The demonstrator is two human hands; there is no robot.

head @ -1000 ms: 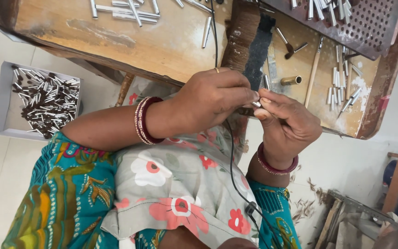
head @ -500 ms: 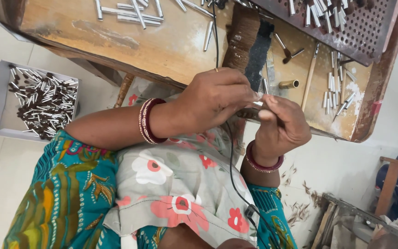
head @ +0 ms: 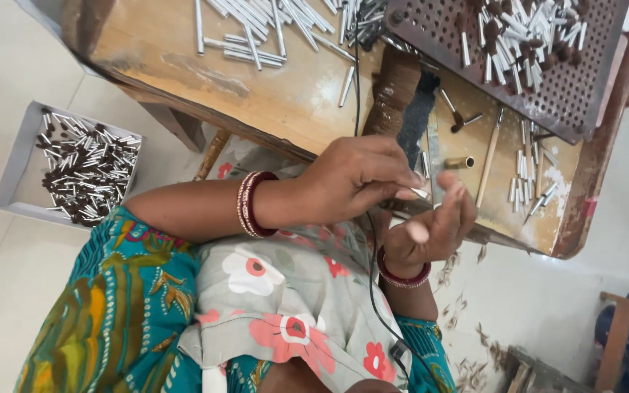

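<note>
Fingers (head: 402, 191) of the left hand (head: 358, 178) pinch a small silver metal piece (head: 419, 193) at their tips, just above the near edge of the wooden bench (head: 285, 94); right hand (head: 434, 225) half-open beside it, fingertips close to the piece, gripping nothing visible; silver tubes (head: 249, 36) scattered on the bench; brown perforated tray (head: 562, 87) holds more; grey box (head: 20, 153) of tubes on the floor.

You sit over a pale tiled floor (head: 9, 65) — a worn wooden workbench (head: 285, 94) ahead, a grey tray (head: 20, 156) beside it, wooden furniture (head: 624, 327) at the far edge.
</note>
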